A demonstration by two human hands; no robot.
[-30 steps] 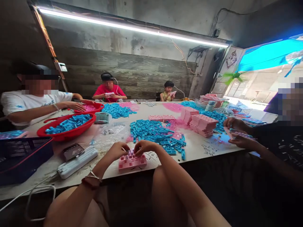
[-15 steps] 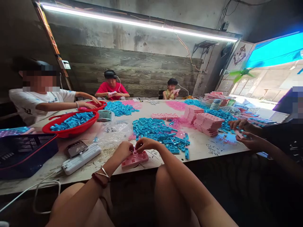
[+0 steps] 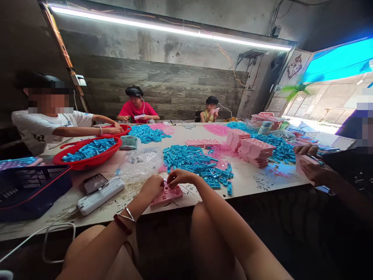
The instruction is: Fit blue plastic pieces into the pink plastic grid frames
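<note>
A pink plastic tray with square cells lies near the front edge of the white table. My left hand rests curled on the tray's left end, fingers pinched on it. Just right of it, my right hand is closed in a pinch over the tray's far edge; what its fingertips hold is too small to name. A heap of blue plastic pieces lies just beyond my hands.
A red basin of blue pieces, a phone and a white power bank lie left. Stacks of pink trays stand right. A dark crate is far left. Several other people work around the table.
My hands and the pink tray have barely shifted. The person at right has lifted both hands with a pink tray. The view settled slightly.
</note>
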